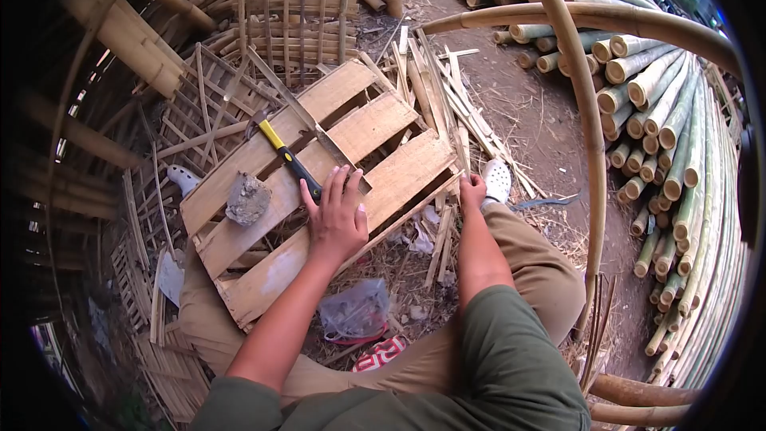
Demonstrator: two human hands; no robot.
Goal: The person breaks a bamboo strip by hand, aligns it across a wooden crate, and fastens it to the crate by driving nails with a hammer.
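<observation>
A slatted wooden pallet (391, 168) lies tilted across in front of me, over my legs. My left hand (338, 222) rests on its slats with fingers spread, beside the handle end of a hammer (279, 146) with a yellow and black grip. Under or beside those fingertips ends a long narrow strip (325, 140) that runs across the slats. A rough grey lump of stone or concrete (249, 199) sits on the left slats. At the pallet's right corner my right hand (472, 191) is closed; what its fingers hold is hidden.
Cut bamboo poles (678, 168) are stacked high on the right. A curved bamboo pole (589, 112) stands between me and them. Split bamboo strips (459, 104) lie beyond the pallet, near a woven bamboo panel (299, 20). A clear plastic bag (355, 309) lies between my legs.
</observation>
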